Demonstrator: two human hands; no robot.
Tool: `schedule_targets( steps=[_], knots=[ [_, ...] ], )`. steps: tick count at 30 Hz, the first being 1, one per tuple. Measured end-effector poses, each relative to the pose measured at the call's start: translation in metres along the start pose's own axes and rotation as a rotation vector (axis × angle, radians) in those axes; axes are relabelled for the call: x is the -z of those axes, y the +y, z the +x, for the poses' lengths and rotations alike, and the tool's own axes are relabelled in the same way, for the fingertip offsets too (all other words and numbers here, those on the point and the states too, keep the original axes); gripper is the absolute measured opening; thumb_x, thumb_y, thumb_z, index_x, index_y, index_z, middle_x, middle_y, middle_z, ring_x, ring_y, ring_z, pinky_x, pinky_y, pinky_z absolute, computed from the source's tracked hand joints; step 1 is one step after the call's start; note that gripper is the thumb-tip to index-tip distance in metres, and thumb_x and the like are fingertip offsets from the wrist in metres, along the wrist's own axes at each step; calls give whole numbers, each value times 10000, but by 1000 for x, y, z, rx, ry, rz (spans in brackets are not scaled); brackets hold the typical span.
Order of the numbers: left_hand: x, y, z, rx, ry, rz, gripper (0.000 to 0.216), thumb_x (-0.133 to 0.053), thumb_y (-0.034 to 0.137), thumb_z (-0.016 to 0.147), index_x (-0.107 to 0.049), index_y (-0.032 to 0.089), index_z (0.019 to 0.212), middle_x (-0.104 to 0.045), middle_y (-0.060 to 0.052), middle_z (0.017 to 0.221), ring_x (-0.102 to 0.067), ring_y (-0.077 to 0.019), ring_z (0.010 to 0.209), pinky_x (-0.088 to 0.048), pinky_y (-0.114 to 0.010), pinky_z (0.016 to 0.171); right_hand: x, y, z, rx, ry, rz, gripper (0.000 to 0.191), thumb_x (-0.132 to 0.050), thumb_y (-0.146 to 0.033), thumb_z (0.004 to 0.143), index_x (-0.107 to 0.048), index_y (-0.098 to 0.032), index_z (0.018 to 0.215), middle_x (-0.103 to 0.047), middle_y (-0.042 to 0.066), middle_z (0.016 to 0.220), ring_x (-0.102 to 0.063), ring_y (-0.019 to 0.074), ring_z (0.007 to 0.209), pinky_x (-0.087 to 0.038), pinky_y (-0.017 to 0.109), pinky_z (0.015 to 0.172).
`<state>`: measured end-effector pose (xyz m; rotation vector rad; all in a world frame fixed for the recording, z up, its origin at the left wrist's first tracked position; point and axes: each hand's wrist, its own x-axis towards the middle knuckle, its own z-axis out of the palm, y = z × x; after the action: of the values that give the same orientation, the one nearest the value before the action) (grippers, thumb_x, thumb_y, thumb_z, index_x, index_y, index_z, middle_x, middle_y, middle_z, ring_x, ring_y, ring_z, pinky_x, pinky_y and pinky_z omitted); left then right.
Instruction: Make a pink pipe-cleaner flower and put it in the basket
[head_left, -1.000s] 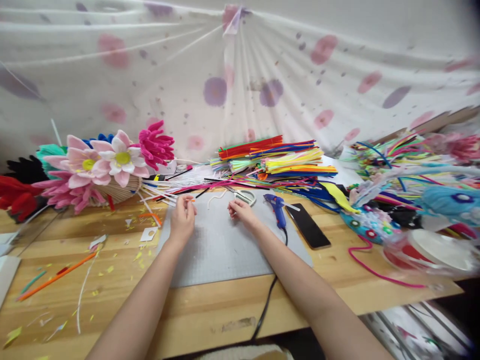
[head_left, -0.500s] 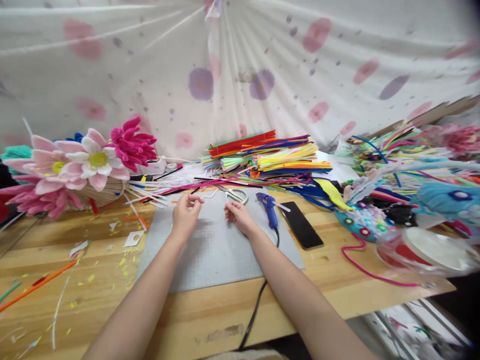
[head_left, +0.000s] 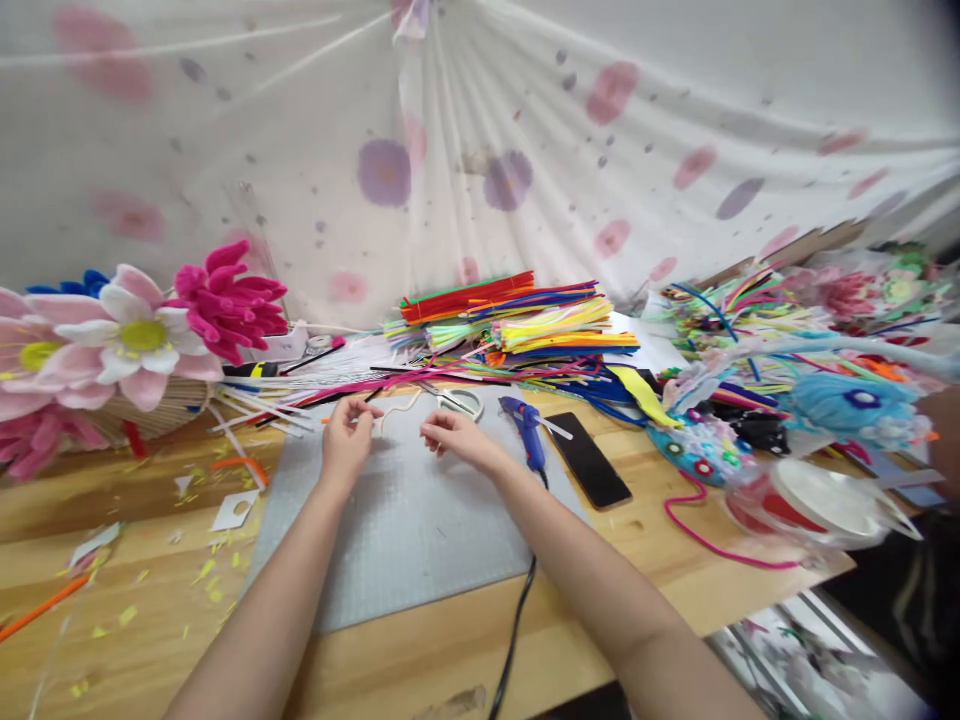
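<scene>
My left hand is over the far left part of the grey cutting mat, thumb and fingers pinched together. Right beside its fingertips curves a short white pipe cleaner; I cannot tell whether the fingers touch it. A little apart to the right, my right hand is also closed in a pinch, and whatever lies in it is too small to make out. Just behind that hand are pale-handled scissors, partly covered by it. A blue glue gun lies to its right on the mat's edge.
A black phone lies right of the glue gun, whose black cord runs off the front edge. Bundled pipe cleaners are stacked behind the mat. Fuzzy flowers stand at left, a clear tub at right. Scraps litter the left.
The view has swung slightly to the right, so everything sits further left. My hands remain pinched over the mat, and more of the white pipe cleaner shows between them.
</scene>
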<state>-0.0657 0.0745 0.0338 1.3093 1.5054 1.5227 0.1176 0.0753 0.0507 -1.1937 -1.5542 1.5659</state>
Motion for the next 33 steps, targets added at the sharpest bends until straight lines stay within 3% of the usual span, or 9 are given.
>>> schedule_targets(
  steps=[6,8,10,15,17,21,25,29,33],
  knots=[
    [10,-18,13,60,-39,-103,78,-425,288,711,-419,211,720,-571,26,638,-566,-139,652,-483,-266,602,36,-106,-31,222,-357,-654,199,-554,-346,795,-604,-175,884,-623,17,835,-545,104,728,-426,221,644],
    [12,-24,12,82,-40,-143,101,-443,303,719,-390,218,728,-555,40,618,-562,-137,633,-479,-265,592,61,-130,-34,203,-381,-825,262,-548,-372,799,-617,-182,965,-637,26,882,-561,125,768,-428,232,665],
    [14,-29,9,82,-31,-126,168,-499,322,716,-365,220,712,-530,53,594,-544,-126,593,-457,-254,580,91,-138,-25,175,-288,-953,277,-530,-387,806,-630,-180,961,-646,32,904,-574,147,814,-432,246,695],
    [13,-30,5,-151,27,239,376,-467,366,808,-274,206,527,-379,34,530,-420,-117,560,-368,-269,605,167,-103,22,35,291,-1249,223,-476,-269,819,-638,-166,934,-665,61,954,-600,188,867,-440,286,751],
    [11,-32,5,-270,38,348,384,-417,364,845,-328,205,507,-418,3,581,-434,-142,633,-373,-296,667,191,-83,38,13,389,-1332,257,-485,-221,794,-624,-173,1005,-660,67,1015,-600,199,910,-451,296,784],
    [8,-39,4,-380,81,510,214,-400,300,853,-536,202,720,-562,-65,815,-504,-197,847,-392,-350,802,217,-54,55,137,354,-1579,471,-554,-164,700,-552,-131,1170,-566,145,1205,-529,268,1081,-429,364,902],
    [6,-40,0,-506,71,670,242,-488,285,823,-544,176,1032,-599,-107,1066,-496,-236,1069,-323,-409,972,224,-43,65,141,338,-1710,479,-529,-195,731,-530,-107,1203,-549,170,1221,-477,301,1138,-398,403,935],
    [3,-37,-4,-574,108,766,237,-471,257,836,-561,169,1037,-635,-96,1037,-520,-225,1082,-203,-449,1066,231,-46,67,97,335,-1739,421,-499,-176,749,-552,-131,1165,-590,162,1157,-527,286,1068,-428,393,867],
    [1,-38,-3,-540,106,751,232,-457,230,827,-568,161,1019,-645,-100,1012,-547,-226,1042,-243,-454,1047,242,-56,57,166,294,-1735,469,-493,-203,773,-499,-181,1242,-598,130,1167,-542,271,1052,-444,372,833]
  ],
)
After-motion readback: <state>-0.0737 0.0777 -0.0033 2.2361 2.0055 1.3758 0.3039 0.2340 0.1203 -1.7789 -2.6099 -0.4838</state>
